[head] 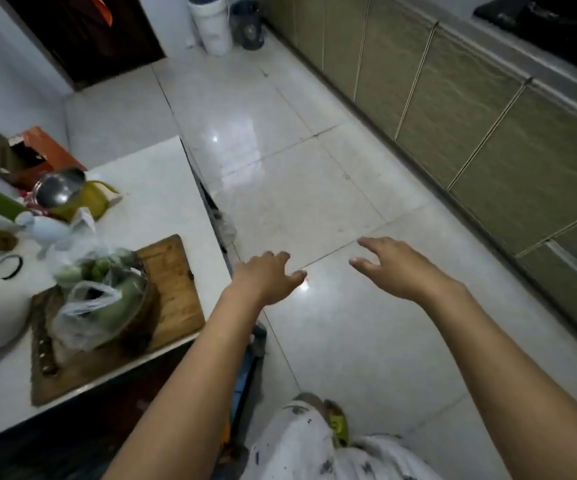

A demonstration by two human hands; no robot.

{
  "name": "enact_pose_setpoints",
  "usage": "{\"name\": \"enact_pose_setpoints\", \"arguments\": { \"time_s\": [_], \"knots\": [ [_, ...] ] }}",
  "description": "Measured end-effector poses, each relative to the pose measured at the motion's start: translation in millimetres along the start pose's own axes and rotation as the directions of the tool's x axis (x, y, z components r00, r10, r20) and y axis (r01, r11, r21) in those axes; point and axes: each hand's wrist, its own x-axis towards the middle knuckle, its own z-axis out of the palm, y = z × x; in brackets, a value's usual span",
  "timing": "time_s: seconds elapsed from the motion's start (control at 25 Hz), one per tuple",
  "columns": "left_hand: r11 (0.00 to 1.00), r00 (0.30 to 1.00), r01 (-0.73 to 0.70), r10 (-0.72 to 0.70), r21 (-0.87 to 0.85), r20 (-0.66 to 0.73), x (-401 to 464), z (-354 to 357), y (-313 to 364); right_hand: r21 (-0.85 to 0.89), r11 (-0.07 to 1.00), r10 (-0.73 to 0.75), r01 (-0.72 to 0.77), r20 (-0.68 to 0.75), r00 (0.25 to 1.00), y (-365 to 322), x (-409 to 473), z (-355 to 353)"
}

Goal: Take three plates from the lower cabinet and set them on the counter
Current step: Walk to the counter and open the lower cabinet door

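My left hand (269, 276) hovers palm down just past the corner of the white counter (148, 188), fingers spread, holding nothing. My right hand (392, 265) is stretched out over the tiled floor, also open and empty. A row of olive-green lower cabinet doors (453, 109) runs along the right side, all closed. A narrow dark gap (217, 216) shows along the counter's right edge below my left hand. No plates are visible.
On the counter sit a wooden cutting board (172, 278) with a glass bowl and bagged green vegetables (103, 296), a metal pot (58, 187), an orange box (37, 150) and bottles. A white bucket (212, 26) and a dark bin (247, 24) stand at the far floor end.
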Motion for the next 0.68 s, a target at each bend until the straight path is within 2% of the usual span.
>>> {"name": "enact_pose_setpoints", "arguments": {
  "time_s": [0.12, 0.24, 0.48, 0.68],
  "knots": [
    [0.998, 0.986, 0.039, -0.029, -0.057, 0.167, 9, 15, -1, -0.031, 0.998, 0.053, -0.049, 0.133, 0.99, 7, 10, 14],
    [0.993, 0.975, 0.068, -0.046, -0.096, 0.217, 22, 20, -8, -0.043, 0.997, 0.068, -0.059, 0.24, 0.968, 7, 24, 19],
    [0.991, 0.979, 0.094, -0.074, -0.096, 0.191, 79, -23, -31, -0.062, 0.994, 0.098, -0.085, 0.253, 0.963, -12, 97, -9],
    [0.989, 0.984, 0.1, -0.082, -0.109, 0.156, 155, -89, -61, -0.122, 0.992, 0.051, -0.024, 0.226, 0.973, -59, 192, -54]
  ]
}}
